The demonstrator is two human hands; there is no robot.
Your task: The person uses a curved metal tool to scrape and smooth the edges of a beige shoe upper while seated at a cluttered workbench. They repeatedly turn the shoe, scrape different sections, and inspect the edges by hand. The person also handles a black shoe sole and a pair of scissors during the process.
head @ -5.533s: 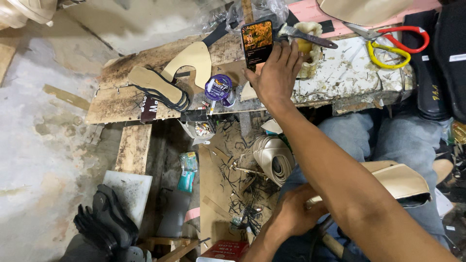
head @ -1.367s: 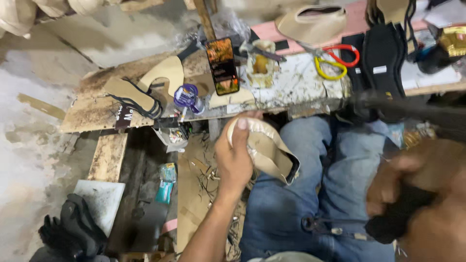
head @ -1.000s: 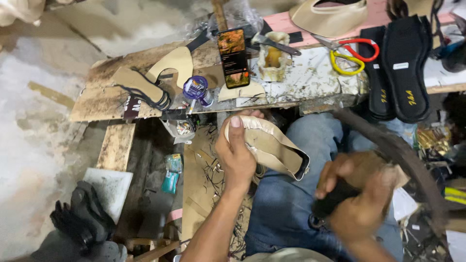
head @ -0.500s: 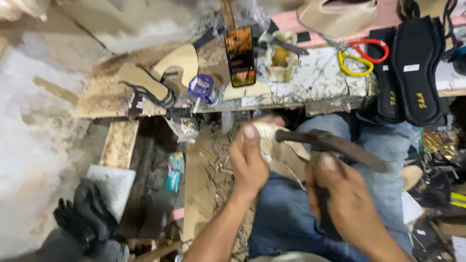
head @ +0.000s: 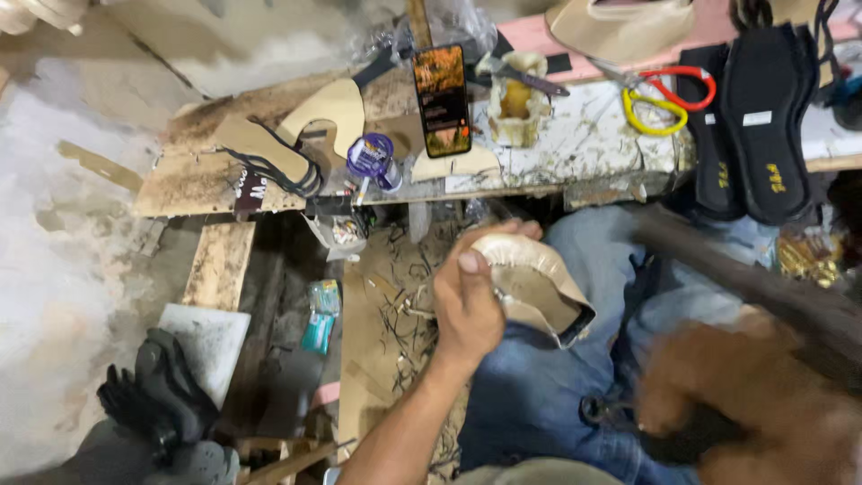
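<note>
Left hand [head: 467,301] closed around beige shoe upper [head: 539,283], held over the lap just below the bench [head: 584,153]; long axis runs lower-right. Right hand [head: 745,404], blurred, fisted on a dark hammer handle [head: 763,287], lies right of the upper; left nearer.

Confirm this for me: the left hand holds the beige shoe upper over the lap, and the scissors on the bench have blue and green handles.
Not quite. The head view shows the scissors on the bench with red and yellow handles, not blue and green. The rest stands: the left hand holds the beige shoe upper over the lap.
</note>
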